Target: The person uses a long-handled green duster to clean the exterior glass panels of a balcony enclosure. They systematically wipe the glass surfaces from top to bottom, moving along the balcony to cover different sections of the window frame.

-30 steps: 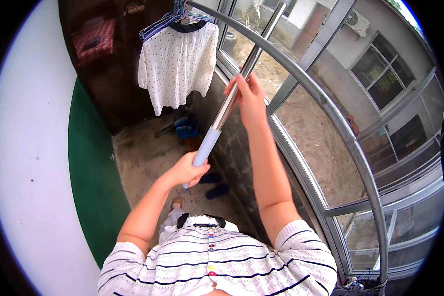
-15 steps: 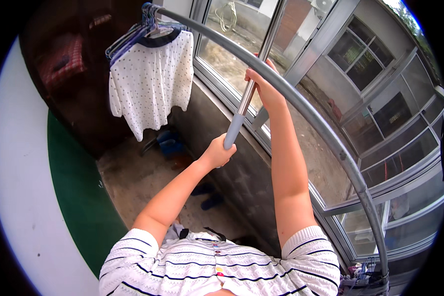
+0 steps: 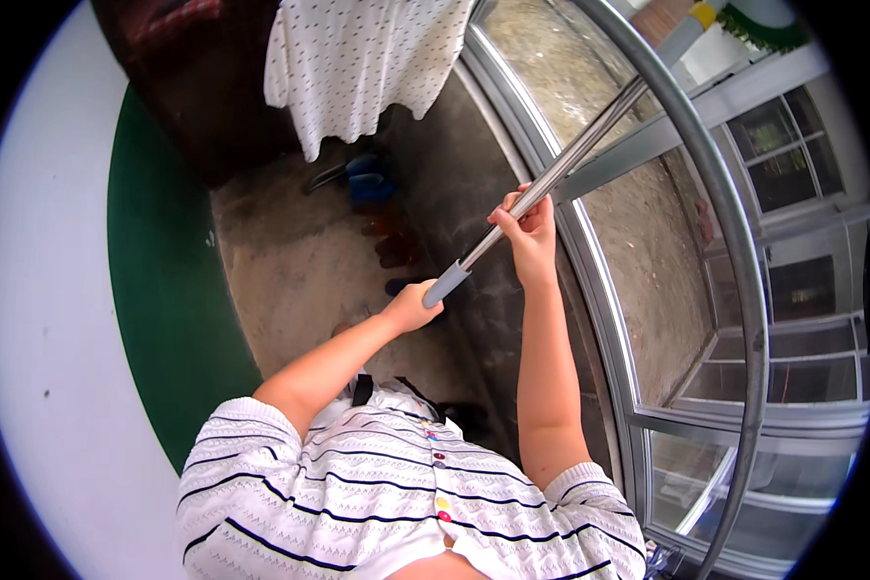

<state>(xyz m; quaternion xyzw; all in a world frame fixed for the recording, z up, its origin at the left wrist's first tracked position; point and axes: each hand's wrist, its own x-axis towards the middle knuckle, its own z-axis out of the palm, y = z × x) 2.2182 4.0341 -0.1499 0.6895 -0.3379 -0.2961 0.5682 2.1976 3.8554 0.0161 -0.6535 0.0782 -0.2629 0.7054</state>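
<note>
Both hands grip a metal pole point(image 3: 561, 174) slanting upward: the left hand point(image 3: 414, 307) closed at its grey bottom end, the right hand point(image 3: 529, 227) wrapped around it higher up. A white shirt point(image 3: 358, 58) hangs well beyond.

Below you, the bare grey concrete floor point(image 3: 290, 251) carries a blue plastic object point(image 3: 365, 179) near the wall and a row of dark shoes point(image 3: 396, 253) just beside it.
</note>
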